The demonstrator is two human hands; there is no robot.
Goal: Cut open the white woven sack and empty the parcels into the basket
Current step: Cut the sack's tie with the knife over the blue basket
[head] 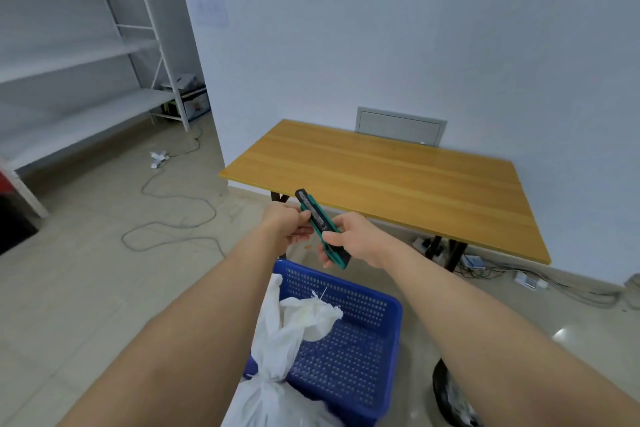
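At the centre of the frame your left hand pinched the upper part of the green knife while your right hand gripped its lower end, fingers curled round it. At the bottom centre the white sack leaned against the blue basket, its neck tied. The cutting and emptying were, by my judgement, not yet begun; no parcels showed in the basket.

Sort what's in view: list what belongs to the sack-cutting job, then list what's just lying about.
For the job: green utility knife, held by left hand and right hand; white woven sack, neck tied; blue basket.

Lying about: wooden table, white shelving, floor cable.
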